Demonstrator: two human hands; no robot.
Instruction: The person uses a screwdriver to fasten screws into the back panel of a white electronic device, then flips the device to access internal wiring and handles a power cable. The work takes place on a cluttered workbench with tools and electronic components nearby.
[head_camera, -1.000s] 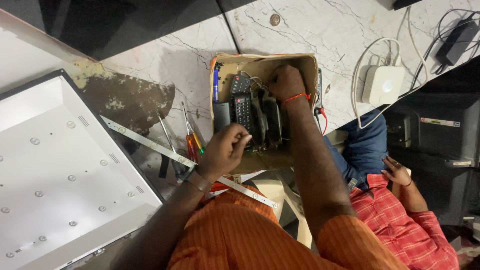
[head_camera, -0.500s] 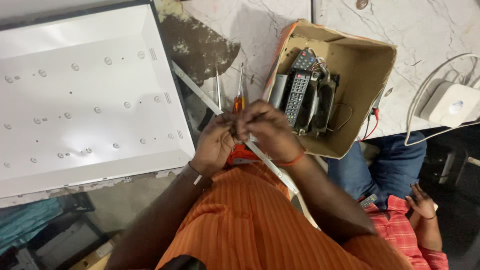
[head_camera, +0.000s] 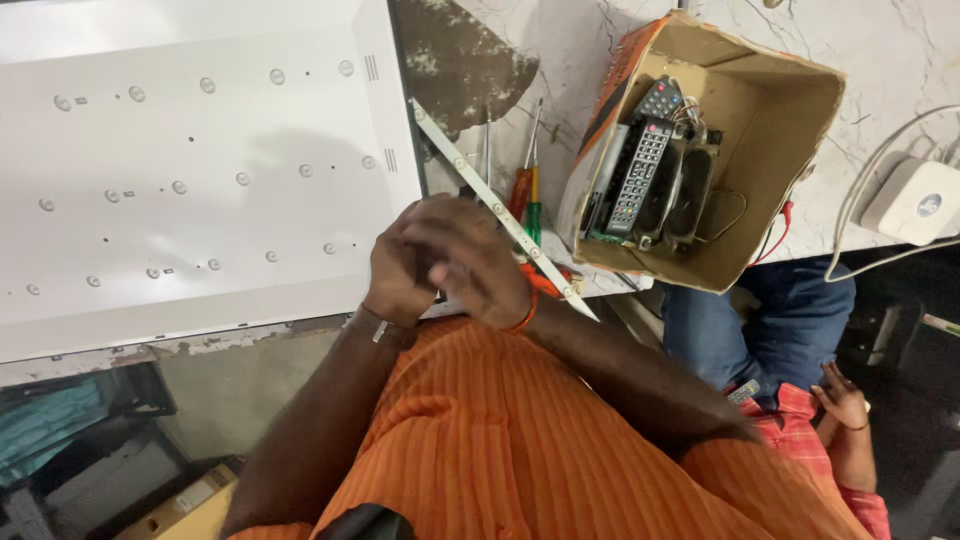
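Observation:
My left hand (head_camera: 400, 268) and my right hand (head_camera: 478, 262) are pressed together at the near edge of the marble table (head_camera: 600, 60), fingers curled. What lies between them is hidden. The right hand, with an orange thread at the wrist, lies over a long thin white LED strip (head_camera: 470, 180) that runs diagonally from the white panel towards me. Just beyond my fingers lie screwdrivers (head_camera: 522, 185) with orange and green handles.
A large white backlight panel (head_camera: 200, 170) dotted with small lenses fills the left. At the right a cardboard box (head_camera: 790, 120) holds black remote controls (head_camera: 640, 175) and speakers. A white adapter (head_camera: 915, 200) with cables sits far right. Another person's hand (head_camera: 845, 400) is at the lower right.
My right hand left the cardboard box and joined my left hand over the LED strip. The hands now sit closer to the table's edge, and my view has shifted left.

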